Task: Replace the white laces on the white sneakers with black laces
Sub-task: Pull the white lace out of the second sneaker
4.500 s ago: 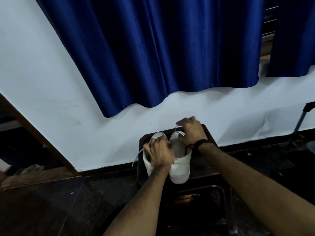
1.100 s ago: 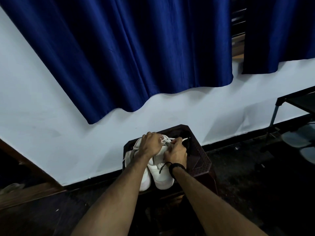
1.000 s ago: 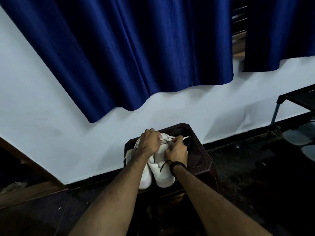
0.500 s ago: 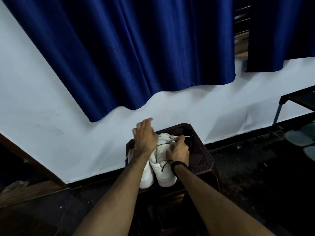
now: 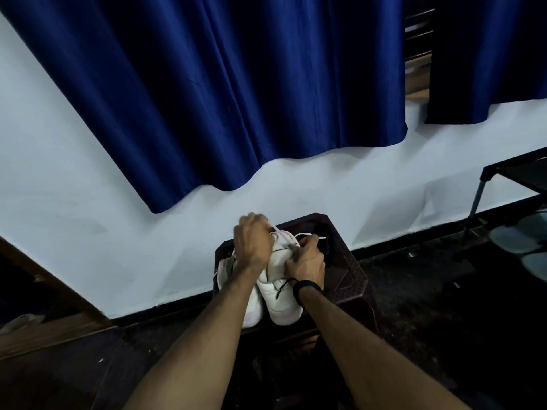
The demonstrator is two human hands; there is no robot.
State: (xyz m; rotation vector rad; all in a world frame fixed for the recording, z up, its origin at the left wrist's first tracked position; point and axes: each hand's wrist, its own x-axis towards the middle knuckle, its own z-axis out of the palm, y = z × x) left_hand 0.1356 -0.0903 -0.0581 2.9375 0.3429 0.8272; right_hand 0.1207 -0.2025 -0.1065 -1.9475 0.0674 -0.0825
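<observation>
From my feed, the biggest thing in view is the blue curtain (image 5: 236, 93), hanging across the upper half over a pale wall (image 5: 59, 161); a second curtain panel (image 5: 485, 54) hangs at the far right. Below the wall runs a dark floor (image 5: 444, 306), and at the right edge I see a black metal-legged rack (image 5: 503, 179) with what look like pale slippers (image 5: 521, 238) under it, too dim to be sure.

Against the wall stands a dark brown plastic stool (image 5: 346, 279). On its seat sit the white sneakers (image 5: 281, 306), side by side and touching, toes toward me. Both are plain white with smooth toe caps; the right one shows more of its upper, the left one is largely covered by the forearm.

My left hand (image 5: 253, 247) is over the far part of the shoes, fingers curled tight around a white lace (image 5: 276, 227), which runs taut from the fist down to the right shoe's eyelets. My right hand (image 5: 306, 261) rests on the right shoe's side, fingers curled and pinching at the lacing; another white lace end (image 5: 321, 238) pokes out just beyond its fingertips. A black wristband (image 5: 307, 287) sits on the right wrist, a thin black cord dangling from it onto the shoe. I cannot make out any black laces on the shoes.
</observation>
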